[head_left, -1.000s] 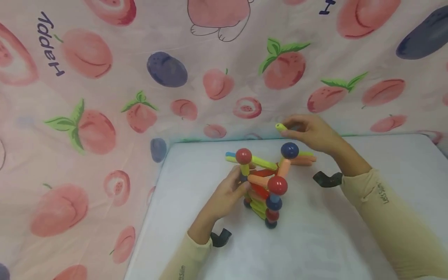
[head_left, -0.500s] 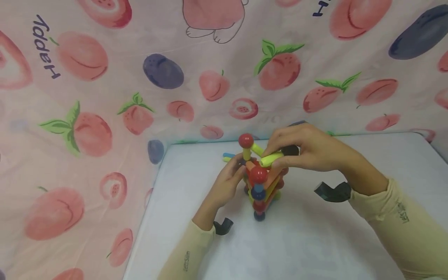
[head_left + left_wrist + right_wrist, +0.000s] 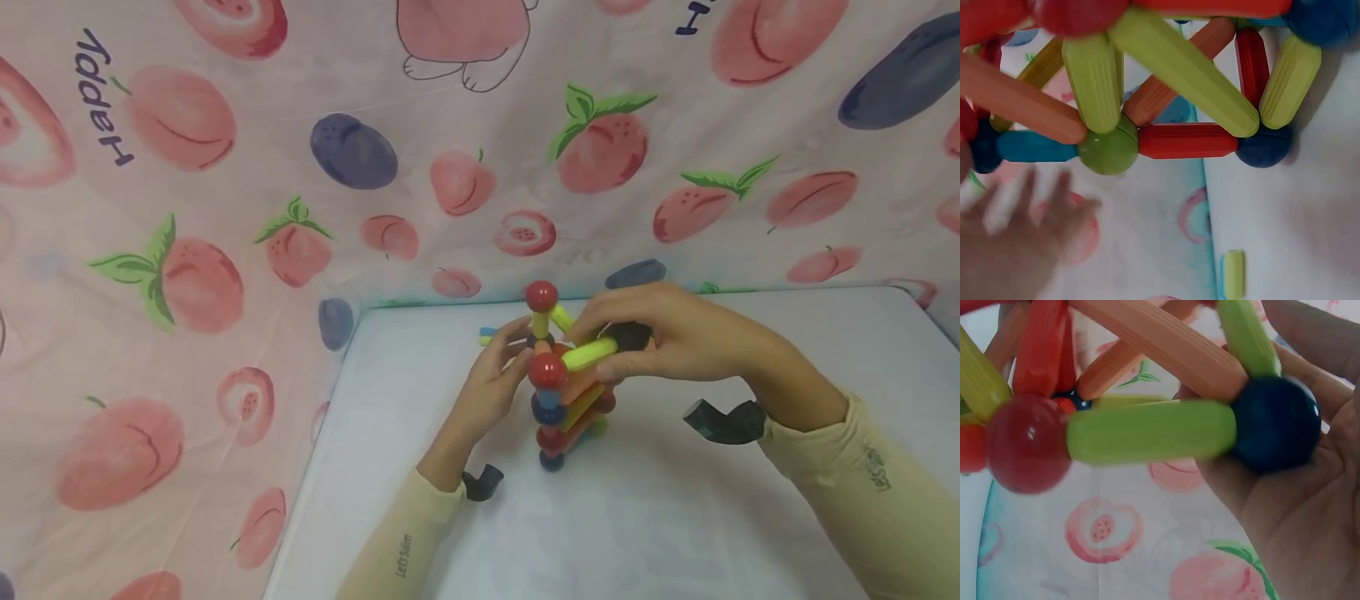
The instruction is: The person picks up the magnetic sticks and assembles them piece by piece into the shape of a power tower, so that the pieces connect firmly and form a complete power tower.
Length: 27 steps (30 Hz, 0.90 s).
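Observation:
A tower of magnetic rods and balls stands on the white table, its rods red, orange, blue and yellow-green. My left hand holds the tower's left corner near the top, thumb in front and fingers behind. In the left wrist view that hand is blurred below a blue rod. My right hand grips the top right corner, around a dark blue ball and a yellow-green rod. That rod spans from the blue ball to a red ball at the front corner.
Behind the left hand, loose blue and yellow-green rods lie on the table. A fruit-print cloth rises behind and along the left side. Black curved pieces stick out at both wrists.
My right hand has brought the yellow-green rod down from the upper right onto the tower, its end now at the front red ball. The tower has turned in my left hand's hold.

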Tool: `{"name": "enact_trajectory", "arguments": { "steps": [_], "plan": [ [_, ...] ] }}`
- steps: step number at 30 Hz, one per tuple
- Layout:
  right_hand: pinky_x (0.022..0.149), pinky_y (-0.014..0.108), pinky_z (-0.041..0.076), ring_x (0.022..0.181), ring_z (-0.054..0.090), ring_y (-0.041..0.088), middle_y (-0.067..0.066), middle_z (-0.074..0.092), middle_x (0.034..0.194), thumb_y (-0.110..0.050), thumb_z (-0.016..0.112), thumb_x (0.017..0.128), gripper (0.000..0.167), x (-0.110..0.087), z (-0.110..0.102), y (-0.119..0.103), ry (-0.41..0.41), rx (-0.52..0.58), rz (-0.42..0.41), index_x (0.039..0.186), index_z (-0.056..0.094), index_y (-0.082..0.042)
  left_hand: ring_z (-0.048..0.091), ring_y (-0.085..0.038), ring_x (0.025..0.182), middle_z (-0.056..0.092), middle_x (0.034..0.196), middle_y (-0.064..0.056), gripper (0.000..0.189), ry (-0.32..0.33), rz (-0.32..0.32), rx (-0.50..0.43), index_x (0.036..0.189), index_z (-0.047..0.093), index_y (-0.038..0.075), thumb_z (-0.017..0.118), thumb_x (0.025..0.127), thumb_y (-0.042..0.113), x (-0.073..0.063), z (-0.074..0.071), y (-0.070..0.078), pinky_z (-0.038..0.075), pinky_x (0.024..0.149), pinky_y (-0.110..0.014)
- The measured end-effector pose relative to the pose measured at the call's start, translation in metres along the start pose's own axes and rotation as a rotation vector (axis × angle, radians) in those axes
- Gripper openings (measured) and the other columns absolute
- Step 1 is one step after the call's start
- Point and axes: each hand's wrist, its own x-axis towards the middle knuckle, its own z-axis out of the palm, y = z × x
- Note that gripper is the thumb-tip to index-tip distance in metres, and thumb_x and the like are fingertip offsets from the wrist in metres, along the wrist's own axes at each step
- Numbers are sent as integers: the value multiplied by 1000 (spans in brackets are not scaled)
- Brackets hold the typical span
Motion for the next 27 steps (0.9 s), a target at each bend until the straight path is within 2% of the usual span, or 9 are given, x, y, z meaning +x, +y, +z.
{"name": "enact_trajectory", "arguments": {
  "steps": [2,4,7,11,15,20,22,24,27],
  "plan": [
    [86,31,60,110,64,7,-15,68,122,-20,82,87,45,-4,-2,3,-13,2,-12,128,66,-30,53,-16,137,54,147,6,54,84,-50,29,150,43,32,56,101,53,-6,4,4,48,112,-44],
    [91,32,59,112,64,7,-16,67,125,-18,82,87,49,-8,-4,7,-25,7,-17,131,64,-28,56,-17,135,55,145,5,53,121,-40,22,149,45,28,53,103,54,-17,6,10,49,110,-44],
    [89,32,59,107,65,7,-16,69,122,-17,81,88,48,-14,-5,13,-41,47,8,131,64,-29,53,-20,139,48,154,5,60,61,62,9,152,42,27,51,101,58,-35,8,14,49,110,-49],
    [80,30,61,100,66,8,-14,72,116,-24,82,87,44,-21,-1,15,-30,81,65,127,67,-31,44,-17,146,34,164,12,77,-52,190,61,158,30,33,68,94,51,-45,12,19,47,111,-51],
    [86,30,61,104,68,10,-12,72,118,-25,84,85,48,-25,1,18,-34,116,65,129,67,-29,44,-9,144,43,156,19,78,-104,211,73,158,30,38,72,93,32,-40,13,24,44,114,-51],
    [86,27,60,100,70,13,-3,73,112,-1,82,82,46,-36,-1,41,47,188,49,123,68,-18,48,-9,137,52,145,15,70,-151,173,-22,151,40,38,64,89,17,-29,8,23,42,116,-51],
    [85,26,59,101,67,15,0,70,112,2,80,81,44,-37,1,52,116,200,100,119,67,-17,51,-12,132,54,143,11,69,-165,157,-58,149,42,35,62,87,13,-25,5,20,45,113,-49],
    [87,25,58,107,64,19,1,67,117,-3,79,85,45,-34,7,62,148,202,171,124,64,-19,53,-15,128,54,141,7,69,-175,137,-79,148,42,30,59,85,8,-21,3,16,47,111,-45],
    [97,30,57,129,57,24,1,58,140,-18,76,93,56,-26,20,72,93,229,271,144,52,-24,55,-20,122,53,140,1,70,-186,104,-87,148,40,25,57,83,3,-15,0,11,50,109,-44]
  ]
}}
